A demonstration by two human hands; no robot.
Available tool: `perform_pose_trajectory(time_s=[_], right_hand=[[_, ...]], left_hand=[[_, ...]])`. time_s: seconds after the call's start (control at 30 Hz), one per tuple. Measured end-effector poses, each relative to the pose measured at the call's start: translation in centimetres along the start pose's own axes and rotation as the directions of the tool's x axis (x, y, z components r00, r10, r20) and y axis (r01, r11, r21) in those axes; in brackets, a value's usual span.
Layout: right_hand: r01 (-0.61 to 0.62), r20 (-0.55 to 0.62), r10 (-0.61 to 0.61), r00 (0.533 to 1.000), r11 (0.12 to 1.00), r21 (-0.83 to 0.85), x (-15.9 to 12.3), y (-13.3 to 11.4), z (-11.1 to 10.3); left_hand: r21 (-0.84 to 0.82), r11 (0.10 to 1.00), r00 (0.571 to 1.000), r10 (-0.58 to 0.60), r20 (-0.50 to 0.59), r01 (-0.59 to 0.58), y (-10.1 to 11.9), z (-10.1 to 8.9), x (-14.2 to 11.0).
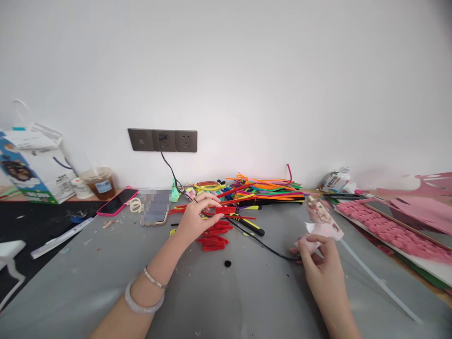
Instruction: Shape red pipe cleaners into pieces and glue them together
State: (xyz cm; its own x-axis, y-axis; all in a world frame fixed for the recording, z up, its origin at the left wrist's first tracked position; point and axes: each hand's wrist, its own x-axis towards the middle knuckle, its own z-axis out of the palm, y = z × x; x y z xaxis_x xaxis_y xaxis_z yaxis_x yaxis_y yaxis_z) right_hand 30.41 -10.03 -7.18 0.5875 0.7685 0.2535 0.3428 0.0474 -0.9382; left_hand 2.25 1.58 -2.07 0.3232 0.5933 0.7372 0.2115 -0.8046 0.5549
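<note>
My left hand [198, 217] pinches a bent red pipe cleaner [225, 210] between thumb and fingers, above a stack of similar folded red pipe cleaners [213, 241]. My right hand [323, 263] is closed around the handle of a pale pink glue gun [326, 230], which lies on its side on the grey mat. From the gun's rear a long translucent glue stick [381, 282] reaches toward the lower right. A black cord [263, 242] runs from the handle, past my left hand, to the wall socket. The palm side of my right grip is hidden.
Loose colourful pipe cleaners [268, 190] are heaped against the wall. Black-and-yellow handled pliers or scissors [250, 226] lie before them. A small black pompom [228, 263] sits mid-mat. Phones [155, 207] and a drink cup [100, 182] stand left; a pink keyboard-like pad [395, 230] lies right.
</note>
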Motion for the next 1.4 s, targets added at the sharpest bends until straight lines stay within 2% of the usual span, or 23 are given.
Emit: perform_pose_trajectory(time_s=[0.1,0.17,0.23,0.3,0.37,0.43,0.57,0.67,0.73,0.8,0.93,1.1,1.27,1.4], right_hand=[[0.063,-0.055,-0.053,0.997,0.974,0.219,-0.2,-0.6,0.9],[0.064,-0.046,-0.051,0.998,0.932,0.356,-0.1,-1.4,1.5],[0.003,0.034,-0.022,0.999,0.883,0.469,0.3,-2.5,2.0],[-0.108,0.206,-0.008,0.978,0.831,0.546,1.0,-3.6,2.5],[-0.225,0.416,-0.046,0.908,0.784,0.579,1.8,-4.5,3.1],[-0.329,0.558,-0.096,0.824,0.721,0.61,2.3,-5.2,3.7],[-0.465,0.68,-0.163,0.715,0.615,0.637,2.3,-5.6,4.8],[-0.502,0.752,-0.191,0.631,0.639,0.583,1.6,-5.1,5.1],[-0.476,0.773,-0.191,0.605,0.692,0.543,1.2,-4.6,5.1],[-0.405,0.769,-0.187,0.612,0.76,0.508,0.8,-4.3,5.2],[-0.243,0.716,-0.189,0.673,0.857,0.455,0.5,-4.1,5.4],[-0.158,0.652,-0.171,0.739,0.897,0.414,0.6,-3.7,5.7],[-0.1,0.635,-0.157,0.756,0.932,0.35,0.7,-3.1,5.9],[-0.103,0.624,-0.13,0.77,0.941,0.323,0.6,-2.9,5.9]], left_hand=[[-0.016,0.999,0.999,-0.044,-0.012,0.043,-0.3,0.1,-0.1],[-0.026,0.996,0.996,-0.085,-0.01,0.085,-0.6,0.2,-0.2],[-0.038,0.992,0.992,-0.122,-0.007,0.122,-0.8,0.3,-0.2],[-0.027,0.986,0.986,-0.164,-0.012,0.164,-0.9,0.3,-0.2],[0.003,0.975,0.975,-0.222,-0.021,0.222,-0.9,0.3,-0.2],[0.032,0.96,0.96,-0.279,-0.032,0.28,-0.8,0.2,-0.1],[0.035,0.95,0.95,-0.31,-0.03,0.311,-0.6,0.2,-0.1],[0.03,0.95,0.95,-0.31,-0.02,0.311,-0.5,0.2,-0.2],[0.028,0.949,0.949,-0.314,-0.006,0.314,-0.5,0.2,-0.2],[0.026,0.948,0.949,-0.317,0.008,0.316,-0.4,0.2,-0.2],[0.037,0.951,0.951,-0.309,0.023,0.308,-0.5,0.2,-0.2],[0.048,0.955,0.955,-0.295,0.036,0.293,-0.5,0.3,-0.3],[0.041,0.955,0.954,-0.296,0.046,0.294,-0.4,0.3,-0.3],[0.031,0.957,0.956,-0.29,0.047,0.289,-0.4,0.3,-0.3]])
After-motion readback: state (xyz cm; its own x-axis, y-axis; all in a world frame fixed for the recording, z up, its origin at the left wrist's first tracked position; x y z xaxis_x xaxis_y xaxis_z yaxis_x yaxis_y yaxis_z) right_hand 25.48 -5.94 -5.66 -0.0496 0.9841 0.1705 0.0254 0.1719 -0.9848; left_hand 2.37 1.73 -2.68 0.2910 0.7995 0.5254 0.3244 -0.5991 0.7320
